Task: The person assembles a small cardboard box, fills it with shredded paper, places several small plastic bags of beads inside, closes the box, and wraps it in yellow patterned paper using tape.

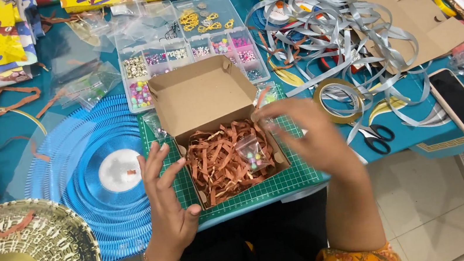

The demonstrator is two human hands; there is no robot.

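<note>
Cluttered teal surface [8, 131]; cardboard box [217, 129] of brown paper shreds [218, 161] sits on the green mat [285, 180] near the front edge. I spread my left hand [167, 206] beside it. My right hand [309, 133] is blurred, fingers seemingly pinching over the bead bag [251, 154]; I'd seat it gently, centred.

left hand [165, 203]: lower centre-left of the frame, palm down, fingers spread and pointing up, holding nothing
right hand [303, 133]: centre-right, blurred, fingers curled toward the left
forearms: both rising from the bottom edge
</note>
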